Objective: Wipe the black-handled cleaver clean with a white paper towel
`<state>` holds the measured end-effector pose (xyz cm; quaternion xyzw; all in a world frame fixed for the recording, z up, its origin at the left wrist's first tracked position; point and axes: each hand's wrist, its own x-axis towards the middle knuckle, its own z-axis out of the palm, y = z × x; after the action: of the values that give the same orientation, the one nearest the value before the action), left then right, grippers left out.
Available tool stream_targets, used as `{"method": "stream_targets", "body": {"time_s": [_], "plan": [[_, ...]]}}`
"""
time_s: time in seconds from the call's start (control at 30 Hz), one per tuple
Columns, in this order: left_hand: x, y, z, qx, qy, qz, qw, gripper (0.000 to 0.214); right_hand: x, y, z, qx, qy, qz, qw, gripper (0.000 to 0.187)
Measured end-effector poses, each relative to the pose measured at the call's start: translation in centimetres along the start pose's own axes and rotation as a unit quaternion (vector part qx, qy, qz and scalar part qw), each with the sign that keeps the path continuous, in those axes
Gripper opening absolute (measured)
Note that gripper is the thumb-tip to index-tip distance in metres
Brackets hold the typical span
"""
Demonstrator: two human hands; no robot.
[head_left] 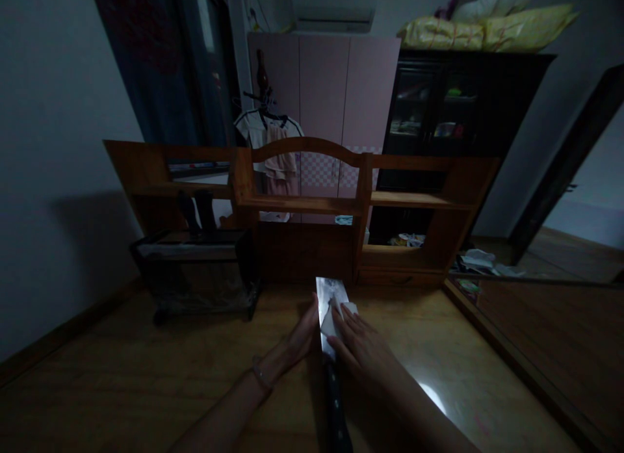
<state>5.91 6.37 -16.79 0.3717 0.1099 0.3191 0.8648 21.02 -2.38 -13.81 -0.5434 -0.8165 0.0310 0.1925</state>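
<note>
A cleaver [329, 288] with a broad shiny blade and a black riveted handle [335, 404] points away from me, its handle toward my body. My left hand [303, 333] is at the blade's left edge, gripping it from the side; some of its fingers are hidden behind the blade. On the blade's face my right hand [363, 339] presses a folded white tissue or cloth [330, 324], fingers laid over it. A bracelet [262, 374] circles my left wrist.
A dark knife block [195, 277] with black-handled tools stands on the wooden tabletop [224, 375] at left. Behind runs a wooden shelf rack [307, 206]. Farther back are a pink wardrobe [322, 89], hanging clothes [277, 147] and a dark cabinet [468, 95].
</note>
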Motion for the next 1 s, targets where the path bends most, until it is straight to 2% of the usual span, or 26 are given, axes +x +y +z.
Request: {"method": "stream_targets", "body": {"time_s": [0.13,0.33,0.5,0.63,0.73,0.83,0.9,1.0], "plan": [[0.1,0.1,0.0,0.003,-0.033,-0.002,0.999,0.075,0.1,1.2,0.8,-0.027,0.019,0.039,0.999,0.064],[-0.1,0.2,0.1,0.01,-0.008,0.006,1.0,0.07,-0.1,1.9,1.6,-0.063,0.026,0.085,0.994,0.066],[-0.2,0.3,0.4,0.019,0.007,-0.008,1.0,0.066,-0.3,2.2,1.5,-0.076,0.047,0.048,0.995,0.051],[0.2,0.0,-0.3,0.016,0.016,0.0,1.0,0.065,-0.1,1.6,0.6,-0.04,0.079,0.057,0.994,0.06],[0.4,-0.4,-1.0,0.0,0.011,-0.01,1.0,0.07,-0.1,0.3,-0.1,0.0,0.038,-0.004,0.999,0.062],[0.2,-0.5,-1.0,0.0,0.059,-0.025,0.998,0.073,-0.1,-0.8,-0.3,0.033,-0.015,-0.055,0.998,0.064],[0.0,-0.3,-0.6,0.008,0.094,-0.034,0.995,0.073,-0.2,-1.2,-0.3,0.048,-0.036,-0.064,0.996,0.066],[-0.3,0.0,0.0,0.014,0.098,-0.04,0.994,0.072,-0.2,-1.3,-0.4,0.06,-0.042,-0.059,0.996,0.065]]}}
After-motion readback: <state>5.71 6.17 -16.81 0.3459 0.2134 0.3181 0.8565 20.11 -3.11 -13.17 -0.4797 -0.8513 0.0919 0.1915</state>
